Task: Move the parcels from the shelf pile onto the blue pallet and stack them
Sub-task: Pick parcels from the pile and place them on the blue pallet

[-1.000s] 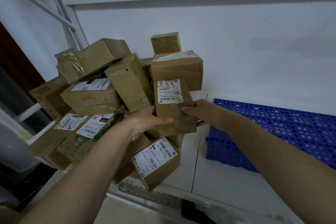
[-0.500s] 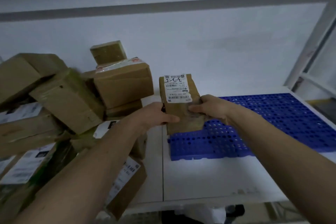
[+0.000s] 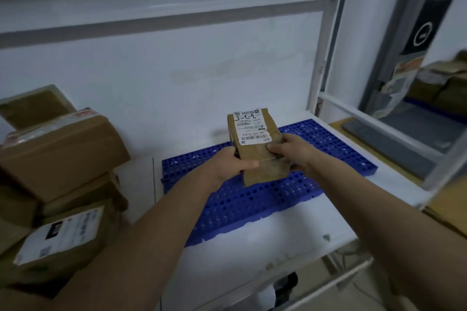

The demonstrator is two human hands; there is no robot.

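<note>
Two hands grasp one brown parcel (image 3: pixel 255 149) above the blue pallet (image 3: pixel 252 199): the left hand (image 3: pixel 227 163) clasps its left edge, the right hand (image 3: pixel 290 150) its right edge, fingers hidden behind. Its white label (image 3: pixel 251 129) bears a barcode and blurred print. At left the shelf pile (image 3: pixel 58 174) is cut off.

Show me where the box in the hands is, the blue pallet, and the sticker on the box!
box (image 3: pixel 255 159): head view, brown front face below the sticker.
blue pallet (image 3: pixel 252 204): head view, bare holed top near the front.
sticker (image 3: pixel 249 127): head view, middle of the white label.
</note>
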